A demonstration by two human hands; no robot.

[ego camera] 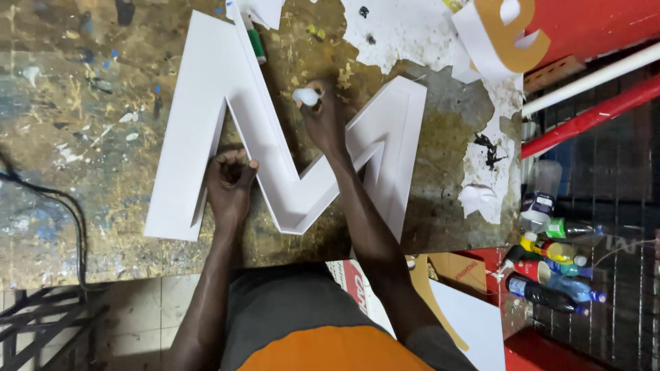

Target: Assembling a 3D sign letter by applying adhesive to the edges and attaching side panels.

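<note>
We are curling our left hand (230, 180) tight around the white letter's (206, 103) wall to steady it while our right hand (323, 117) is pinching a small white wad (307, 97) against its rim.

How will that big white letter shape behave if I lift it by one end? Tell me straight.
The white letter shape probably feels light for its size: thin white sheet walls, hollow inside. Its long narrow limbs may flex or twist. Lying flat and wide, it looks unlikely to roll or tip.
</note>
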